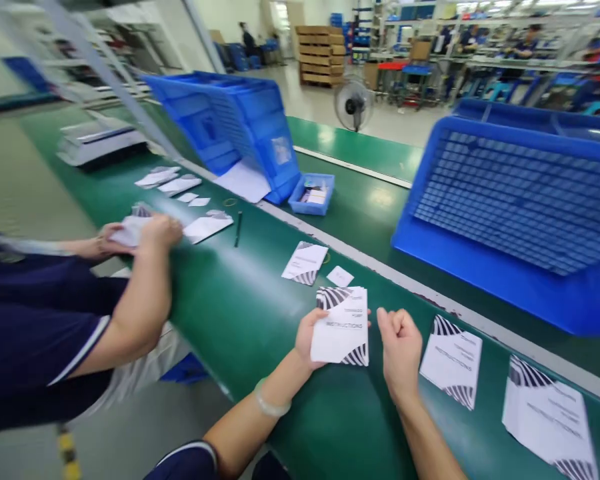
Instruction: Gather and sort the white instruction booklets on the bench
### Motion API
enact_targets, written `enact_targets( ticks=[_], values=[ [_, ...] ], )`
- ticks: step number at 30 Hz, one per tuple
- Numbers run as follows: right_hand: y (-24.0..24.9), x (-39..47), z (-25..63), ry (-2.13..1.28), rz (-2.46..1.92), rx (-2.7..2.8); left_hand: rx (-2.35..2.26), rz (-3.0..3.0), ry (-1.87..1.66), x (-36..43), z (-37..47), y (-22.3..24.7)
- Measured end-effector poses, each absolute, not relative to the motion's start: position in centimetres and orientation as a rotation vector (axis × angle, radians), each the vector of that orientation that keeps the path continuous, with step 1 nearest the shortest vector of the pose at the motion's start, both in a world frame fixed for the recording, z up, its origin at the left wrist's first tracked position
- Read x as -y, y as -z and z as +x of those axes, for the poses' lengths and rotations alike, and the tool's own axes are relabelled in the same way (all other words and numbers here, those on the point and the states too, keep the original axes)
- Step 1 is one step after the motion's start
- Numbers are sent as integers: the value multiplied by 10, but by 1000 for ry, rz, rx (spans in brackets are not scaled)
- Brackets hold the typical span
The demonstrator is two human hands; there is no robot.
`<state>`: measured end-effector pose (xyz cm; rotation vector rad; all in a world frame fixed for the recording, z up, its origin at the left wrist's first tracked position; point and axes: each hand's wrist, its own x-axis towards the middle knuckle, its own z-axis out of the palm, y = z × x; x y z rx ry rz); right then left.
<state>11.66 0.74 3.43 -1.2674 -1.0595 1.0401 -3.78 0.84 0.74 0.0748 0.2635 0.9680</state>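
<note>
My left hand (313,339) grips a stack of white instruction booklets (341,333) with black-and-white striped corners, held above the green bench; its fingertips show at the stack's right edge. Just right of the stack, my right hand (400,347) is raised with the fingers curled in, apart from the paper, and nothing shows in it. One pile of booklets (453,360) lies right of this hand, and a thicker pile (550,417) is farther right. Beyond the held stack rest another booklet (305,261) and a small white card (340,276).
A co-worker's hands (155,233) hold papers at the left. Large blue crates (240,127) and a tilted blue crate (510,200) stand along the back. A small blue tray (312,195), a dark pen (238,229) and more paper piles (209,227) lie on the green bench (260,287).
</note>
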Motion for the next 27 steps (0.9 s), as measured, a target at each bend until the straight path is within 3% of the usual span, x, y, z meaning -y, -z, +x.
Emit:
enact_targets(
  ticks=[4,6,12,27],
  values=[
    [-72,-61,73,-1608,-895,791,-334,7,-1082,-19,-40,1],
    [-77,-94,58,-1725,-806,714,-355,-19,-1105,-23,-42,2],
    [-49,-153,65,-1673,-779,567,-299,62,-1130,-23,-47,-6],
    [-17,-147,71,-1675,-788,470,-251,60,-1155,-25,-50,-5]
  ],
)
